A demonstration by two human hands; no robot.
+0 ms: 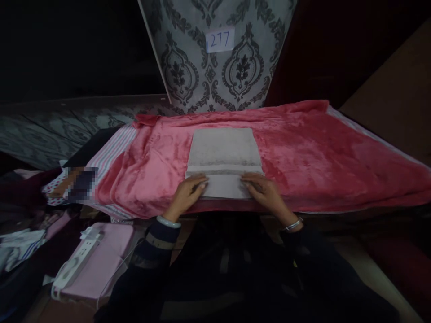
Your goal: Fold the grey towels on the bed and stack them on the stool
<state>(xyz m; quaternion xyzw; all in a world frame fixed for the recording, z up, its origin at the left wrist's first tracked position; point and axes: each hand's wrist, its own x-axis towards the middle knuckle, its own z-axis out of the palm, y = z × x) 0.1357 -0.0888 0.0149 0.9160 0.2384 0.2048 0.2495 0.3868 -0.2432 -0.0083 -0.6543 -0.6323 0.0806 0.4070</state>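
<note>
A light grey towel (224, 146) lies flat on a pink-red blanket, with a paler band across it and its near part folded over. My left hand (190, 192) is at the towel's near left edge, its fingers curled onto the cloth. At the near right edge my right hand (266, 192) grips the towel in the same way, thumb and fingers drawn together. Both hands are about level, one on each side of the folded part. The fingertips are partly blurred against the cloth.
The pink-red blanket (323, 157) covers the table up to the patterned wall (182, 67). A paper marked 277 (220, 39) is on the wall. At the lower left, a white power strip (79, 260) rests on a pink stool (114, 251), with piled clothes (20, 242) beside it.
</note>
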